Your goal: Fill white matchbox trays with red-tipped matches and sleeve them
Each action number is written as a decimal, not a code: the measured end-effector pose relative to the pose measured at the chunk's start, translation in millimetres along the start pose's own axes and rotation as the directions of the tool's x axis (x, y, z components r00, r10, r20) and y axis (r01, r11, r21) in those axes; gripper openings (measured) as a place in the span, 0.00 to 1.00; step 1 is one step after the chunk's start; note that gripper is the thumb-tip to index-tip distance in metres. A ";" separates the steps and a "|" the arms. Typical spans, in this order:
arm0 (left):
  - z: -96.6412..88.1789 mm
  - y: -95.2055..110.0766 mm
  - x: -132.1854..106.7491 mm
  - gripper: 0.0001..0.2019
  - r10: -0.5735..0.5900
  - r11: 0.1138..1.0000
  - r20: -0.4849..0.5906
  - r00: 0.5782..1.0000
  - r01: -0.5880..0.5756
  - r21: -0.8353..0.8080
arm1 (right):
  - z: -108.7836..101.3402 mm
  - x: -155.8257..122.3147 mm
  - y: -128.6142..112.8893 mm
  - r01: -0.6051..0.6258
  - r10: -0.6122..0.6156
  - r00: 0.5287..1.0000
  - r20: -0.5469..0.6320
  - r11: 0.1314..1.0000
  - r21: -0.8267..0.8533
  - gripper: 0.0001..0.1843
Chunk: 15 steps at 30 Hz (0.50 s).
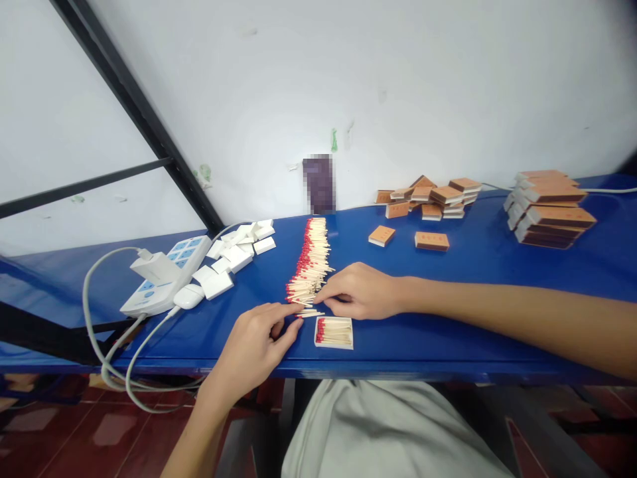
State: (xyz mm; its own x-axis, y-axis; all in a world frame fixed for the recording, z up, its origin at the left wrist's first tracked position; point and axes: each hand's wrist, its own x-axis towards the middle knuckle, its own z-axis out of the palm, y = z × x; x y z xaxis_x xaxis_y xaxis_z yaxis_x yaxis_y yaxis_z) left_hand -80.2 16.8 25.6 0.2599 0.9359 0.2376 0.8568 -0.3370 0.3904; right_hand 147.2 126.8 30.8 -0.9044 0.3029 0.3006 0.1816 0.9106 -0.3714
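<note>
A long row of red-tipped matches (311, 260) lies across the blue table (448, 318). My left hand (256, 345) and my right hand (359, 292) meet at the near end of the row, fingertips pinching a few loose matches (309, 313). Just in front of them an open white matchbox tray (334, 332) holds several matches, near the table's front edge.
Empty white trays (233, 255) lie in a heap at the left, beside a white power strip (162, 273) with cables hanging off the edge. Brown matchbox sleeves (432, 198) are piled at the back, a taller stack (547, 209) at the right. A black metal frame leans at the left wall.
</note>
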 end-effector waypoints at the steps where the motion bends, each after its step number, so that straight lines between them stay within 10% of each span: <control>1: -0.2 0.1 0.0 0.13 0.004 1.000 0.002 1.000 -0.004 -0.001 | -0.1 0.1 -0.1 0.001 -0.001 1.000 0.000 1.000 0.001 0.17; 15: 1.8 -0.6 -0.1 0.12 -0.020 1.000 -0.023 1.000 0.019 -0.014 | 4.5 -4.9 4.8 0.107 -0.099 0.979 -0.180 0.994 0.033 0.16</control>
State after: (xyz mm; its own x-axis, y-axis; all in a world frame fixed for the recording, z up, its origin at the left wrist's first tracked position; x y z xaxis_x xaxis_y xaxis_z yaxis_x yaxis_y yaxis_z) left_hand -80.0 17.1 23.7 0.2326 0.9398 0.2503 0.8554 -0.3201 0.4072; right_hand 150.8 128.4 23.7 -0.8334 0.2567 0.4895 0.0709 0.9279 -0.3660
